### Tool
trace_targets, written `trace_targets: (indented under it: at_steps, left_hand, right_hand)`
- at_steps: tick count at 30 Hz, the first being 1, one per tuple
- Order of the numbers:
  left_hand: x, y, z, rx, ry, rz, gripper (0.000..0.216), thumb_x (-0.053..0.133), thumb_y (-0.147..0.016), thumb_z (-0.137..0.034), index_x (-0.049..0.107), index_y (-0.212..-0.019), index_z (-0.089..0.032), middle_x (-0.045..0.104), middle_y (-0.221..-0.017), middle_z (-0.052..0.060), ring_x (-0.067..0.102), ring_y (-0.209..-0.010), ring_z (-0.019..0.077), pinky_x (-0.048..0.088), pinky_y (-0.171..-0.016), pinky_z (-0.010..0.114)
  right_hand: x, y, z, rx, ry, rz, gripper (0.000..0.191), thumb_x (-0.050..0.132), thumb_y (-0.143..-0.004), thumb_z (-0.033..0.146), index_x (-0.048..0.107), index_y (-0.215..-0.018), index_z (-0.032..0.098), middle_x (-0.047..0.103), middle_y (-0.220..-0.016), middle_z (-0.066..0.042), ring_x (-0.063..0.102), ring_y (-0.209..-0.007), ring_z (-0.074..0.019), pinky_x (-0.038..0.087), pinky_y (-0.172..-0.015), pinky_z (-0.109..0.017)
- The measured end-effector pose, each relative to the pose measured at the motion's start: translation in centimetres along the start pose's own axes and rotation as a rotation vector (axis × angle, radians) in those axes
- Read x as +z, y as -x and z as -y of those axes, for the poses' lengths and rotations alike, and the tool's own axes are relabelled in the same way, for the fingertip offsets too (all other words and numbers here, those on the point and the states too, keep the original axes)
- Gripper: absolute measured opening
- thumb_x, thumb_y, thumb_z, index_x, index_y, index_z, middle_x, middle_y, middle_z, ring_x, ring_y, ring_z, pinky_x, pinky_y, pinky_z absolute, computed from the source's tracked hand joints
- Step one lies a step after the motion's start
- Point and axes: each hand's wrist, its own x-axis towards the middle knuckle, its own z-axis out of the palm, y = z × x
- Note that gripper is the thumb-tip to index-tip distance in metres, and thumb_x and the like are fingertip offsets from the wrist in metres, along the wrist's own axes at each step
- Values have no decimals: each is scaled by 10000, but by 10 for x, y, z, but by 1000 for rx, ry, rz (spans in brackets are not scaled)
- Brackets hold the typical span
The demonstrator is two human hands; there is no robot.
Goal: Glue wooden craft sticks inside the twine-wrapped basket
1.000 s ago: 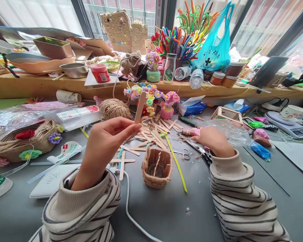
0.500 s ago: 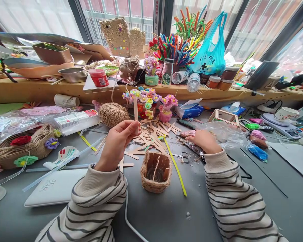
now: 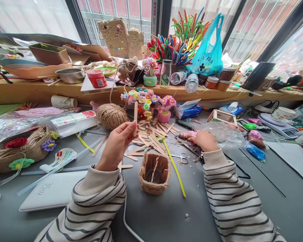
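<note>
My left hand (image 3: 116, 144) pinches a flat wooden craft stick (image 3: 135, 113) and holds it upright above a loose pile of craft sticks (image 3: 154, 136). My right hand (image 3: 203, 140) rests on the grey table with its fingers curled down over a long dark metal cutter (image 3: 188, 145), beside a pink piece (image 3: 186, 134). What the fingers hold is hidden. A small twine-wrapped basket (image 3: 154, 173) stands between my forearms with a stick inside. Small scissors (image 3: 183, 157) and a yellow-green strip (image 3: 175, 168) lie next to it.
A ball of twine (image 3: 111, 116) and pipe-cleaner flower pots (image 3: 164, 112) stand behind the pile. A white box (image 3: 50, 190) and a cable (image 3: 126, 222) lie at the near left, a woven basket (image 3: 27, 148) farther left. Crumpled plastic (image 3: 224, 132), clay pieces (image 3: 255, 151) and a scale (image 3: 280, 122) are on the right.
My left hand has moved away from me and turned the craft stick from tilted to upright. My right hand has shifted slightly farther along the cutter.
</note>
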Motion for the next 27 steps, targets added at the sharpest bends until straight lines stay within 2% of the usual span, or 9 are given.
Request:
trace_targets:
  at_steps: [5,16,21,27]
  left_hand:
    - [0,0,1,-7,26,-8,352,850,-488,-404,657,-646,-155,568,-580,-44,502,-553,58,459,-585,159]
    - [0,0,3,11,44,15,314,820,-567,-397,637,-649,-155,490,-518,-60,423,-495,51,434,-543,162]
    - [1,-2,4,30,47,29,343,814,-563,-411,604,-619,-145,465,-505,-68,375,-466,46,412,-528,175]
    - [2,-2,4,32,53,77,373,772,-628,-409,510,-570,-149,437,-503,-69,345,-459,40,350,-469,156]
  right_hand:
    - [-5,5,1,43,-2,53,319,530,-879,354,555,-1128,156,584,-1130,-81,590,-958,-179,507,-810,-383]
    - [-24,15,5,14,-146,-6,326,523,-878,389,578,-1081,141,604,-1081,-74,598,-923,-176,510,-791,-369]
    - [-25,12,7,0,-262,-133,314,522,-877,399,582,-1055,147,618,-1021,-51,607,-870,-160,518,-754,-356]
    - [-22,9,9,-29,-425,-391,317,532,-870,398,567,-1056,143,616,-974,-44,600,-824,-144,511,-726,-341]
